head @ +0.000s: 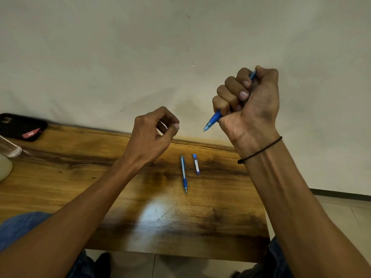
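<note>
We are gripping the blue mechanical pencil [213, 119] in the closed fist of our right hand [249, 109], raised over the far edge of the wooden table [80, 177]. Its long axis is slanting down and left, with the tip aiming at our left hand [152, 135]. That hand is hovering near with thumb and forefinger almost meeting, and we cannot tell whether they are pinching anything. A second pencil [184, 174] and a lead case [196, 164] are lying side by side on the table.

Pencil [183, 174] at the centre of the table [100, 177]; lead case [196, 164] just beside it, to the right. Phone [20, 126] at the far left, a glass [10, 150] before it. Above the table, the left hand [152, 135] is left of the right hand [249, 105], which grips a pen [212, 119].
</note>
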Demonstrator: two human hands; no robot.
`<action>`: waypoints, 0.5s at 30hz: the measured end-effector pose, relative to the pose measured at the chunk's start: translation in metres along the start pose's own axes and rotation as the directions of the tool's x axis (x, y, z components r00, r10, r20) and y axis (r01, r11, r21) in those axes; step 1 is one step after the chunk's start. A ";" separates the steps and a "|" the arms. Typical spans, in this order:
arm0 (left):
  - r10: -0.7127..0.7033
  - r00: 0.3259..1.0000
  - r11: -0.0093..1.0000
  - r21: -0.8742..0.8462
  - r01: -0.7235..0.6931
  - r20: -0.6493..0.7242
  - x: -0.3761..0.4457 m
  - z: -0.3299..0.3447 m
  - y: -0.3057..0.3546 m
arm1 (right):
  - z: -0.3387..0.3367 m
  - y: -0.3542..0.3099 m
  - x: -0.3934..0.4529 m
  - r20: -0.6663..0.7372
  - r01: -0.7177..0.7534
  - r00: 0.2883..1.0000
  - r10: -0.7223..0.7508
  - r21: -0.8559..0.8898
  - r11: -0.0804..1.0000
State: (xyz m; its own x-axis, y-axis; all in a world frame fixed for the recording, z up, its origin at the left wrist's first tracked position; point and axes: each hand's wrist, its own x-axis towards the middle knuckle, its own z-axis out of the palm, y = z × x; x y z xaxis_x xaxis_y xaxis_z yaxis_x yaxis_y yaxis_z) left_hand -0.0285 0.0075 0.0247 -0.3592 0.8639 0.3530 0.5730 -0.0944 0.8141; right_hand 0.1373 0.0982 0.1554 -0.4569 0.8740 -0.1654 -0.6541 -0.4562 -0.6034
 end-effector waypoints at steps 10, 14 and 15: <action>-0.009 1.000 1.000 0.002 0.009 -0.004 0.001 0.000 -0.001 | 0.001 -0.001 -0.001 -0.021 -0.006 1.000 0.007 0.056 0.998; -0.006 1.000 1.000 0.010 0.006 -0.004 0.001 0.000 -0.002 | 0.001 0.000 -0.001 -0.006 -0.018 1.000 0.018 0.049 0.999; -0.005 1.000 1.000 0.011 0.005 -0.003 0.001 0.000 -0.002 | 0.001 0.001 -0.001 -0.003 -0.015 1.000 0.015 0.044 0.999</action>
State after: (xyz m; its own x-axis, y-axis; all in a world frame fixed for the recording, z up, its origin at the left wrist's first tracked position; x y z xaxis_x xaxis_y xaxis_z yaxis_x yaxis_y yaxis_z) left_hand -0.0300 0.0085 0.0232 -0.3643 0.8627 0.3506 0.5790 -0.0850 0.8109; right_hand 0.1366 0.0967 0.1563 -0.4651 0.8674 -0.1768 -0.6730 -0.4763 -0.5658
